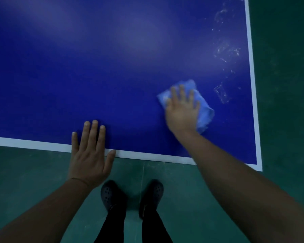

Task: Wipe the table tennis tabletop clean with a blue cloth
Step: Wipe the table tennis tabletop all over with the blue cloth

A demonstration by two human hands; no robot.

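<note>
Right hand (182, 112) flat on the blue cloth (203, 109), fingers straight and spread; grip wide, pressing the cloth down on the desk (112, 67). Cloth crumpled, lying on the dark blue top near the front right corner, sticking out beyond the fingertips and to the right of the palm. Hand and cloth a little blurred. Left hand (89, 155) also with wide grip, fingers straight on the blue surface, palm over the white edge line (33, 143), holding nothing. Whitish smears (225, 51) on the top beyond the cloth, close to the right white line. Under the desk edge, green floor (25, 172) and two dark perforated shoes (111, 194), black trouser legs above them.
</note>
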